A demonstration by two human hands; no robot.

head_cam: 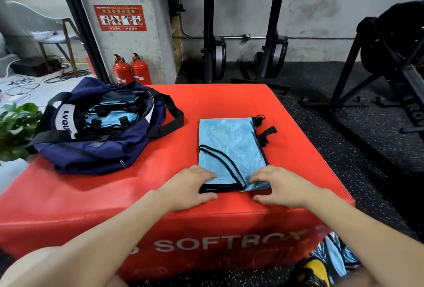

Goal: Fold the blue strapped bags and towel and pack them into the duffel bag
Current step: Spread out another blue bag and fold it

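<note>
A light blue mesh bag (230,146) with black trim and black straps lies flat on the red soft box (206,103), right of centre. My left hand (190,184) grips its near left corner, thumb under the black edge. My right hand (282,185) grips the near right corner in the same way. The navy duffel bag (98,146) stands open at the left of the box. Inside it lie several folded light blue bags with black straps (110,116). A striped blue cloth (335,257) lies on the floor at the lower right, partly hidden by my right arm.
Two red fire extinguishers (132,69) stand behind the box by a concrete pillar. Black gym machines (275,34) line the back wall and right side. A green plant (16,126) sits left of the duffel. The floor is dark speckled rubber.
</note>
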